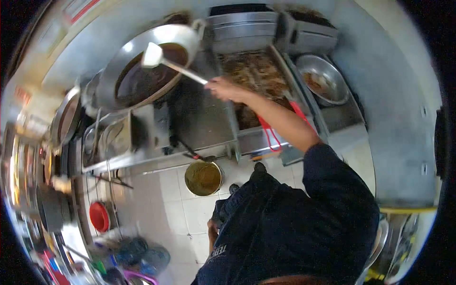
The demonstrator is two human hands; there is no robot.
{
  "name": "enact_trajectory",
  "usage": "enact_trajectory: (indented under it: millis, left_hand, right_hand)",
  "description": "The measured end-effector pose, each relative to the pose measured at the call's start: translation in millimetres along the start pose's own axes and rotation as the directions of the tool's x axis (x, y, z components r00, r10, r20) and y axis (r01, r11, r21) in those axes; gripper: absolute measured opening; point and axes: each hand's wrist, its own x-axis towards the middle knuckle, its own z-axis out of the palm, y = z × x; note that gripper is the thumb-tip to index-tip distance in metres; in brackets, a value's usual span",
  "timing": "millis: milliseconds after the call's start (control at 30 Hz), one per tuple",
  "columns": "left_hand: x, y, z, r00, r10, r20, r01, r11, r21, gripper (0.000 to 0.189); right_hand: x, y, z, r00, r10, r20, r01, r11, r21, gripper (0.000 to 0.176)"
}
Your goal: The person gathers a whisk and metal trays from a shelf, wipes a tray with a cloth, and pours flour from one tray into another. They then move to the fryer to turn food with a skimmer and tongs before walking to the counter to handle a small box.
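Note:
My right hand is closed around the handle of a spatula with a wide pale blade. The blade is over a large wok that holds dark liquid. My arm reaches across a rectangular fryer full of brownish food in oil. Red handles show at the fryer's near side, partly behind my forearm. Low beside my dark clothing hangs my left hand, partly hidden, its fingers too small to make out.
A metal bowl with some brown food stands right of the fryer. On the tiled floor are a round pot of yellowish-brown contents and a red bucket. A second wok and a rectangular container are at the left.

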Motion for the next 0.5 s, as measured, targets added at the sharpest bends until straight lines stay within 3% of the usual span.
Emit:
enact_trajectory:
  millis: [67, 133, 267, 333, 400, 433, 467, 500]
  left_hand:
    - [2.6, -7.9, -9.6, 0.999, -0.021, 0.039, 0.018, 0.997, 0.08, 0.031]
    - [6.2, -13.0, -21.3, 0.997, -0.027, 0.076, 0.015, 0.989, 0.145, 0.031]
    - [21.3, -2.6, -31.8, 0.99, 0.022, 0.141, -0.056, 0.968, 0.246, 0.032]
    - [35.4, 3.5, -36.9, 0.98, 0.078, 0.184, -0.129, 0.951, 0.281, 0.033]
    - [49.4, 16.5, -39.5, 0.978, 0.105, 0.182, -0.156, 0.944, 0.291, 0.033]
    - [58.3, 25.8, -38.5, 0.979, 0.112, 0.172, -0.161, 0.938, 0.307, 0.034]
    - [49.0, 45.6, -25.9, 0.993, 0.068, 0.099, -0.098, 0.935, 0.34, 0.034]
    - [42.4, 63.6, -15.4, 0.999, 0.025, 0.025, -0.032, 0.931, 0.365, 0.035]
  right_hand:
    - [-5.0, 3.9, 7.5, 0.989, 0.065, 0.134, -0.099, 0.96, 0.261, 0.029]
    - [-23.2, 5.0, 18.5, 0.99, 0.084, 0.117, -0.125, 0.902, 0.413, 0.028]
    - [-62.7, 5.1, -11.0, 1.0, 0.014, -0.01, -0.008, 0.87, 0.493, 0.025]
    - [-87.6, 0.1, -35.9, 0.981, 0.007, -0.193, 0.08, 0.895, 0.439, 0.022]
    - [-104.3, 6.3, -71.6, 0.927, -0.063, -0.369, 0.177, 0.943, 0.282, 0.021]
    - [-118.8, -2.8, -84.2, 0.859, -0.032, -0.51, 0.096, 0.99, 0.1, 0.02]
    - [-121.3, 12.4, -116.6, 0.838, -0.142, -0.526, 0.047, 0.981, -0.189, 0.022]
    - [-134.1, 10.2, -131.8, 0.762, -0.35, -0.545, -0.133, 0.739, -0.661, 0.026]
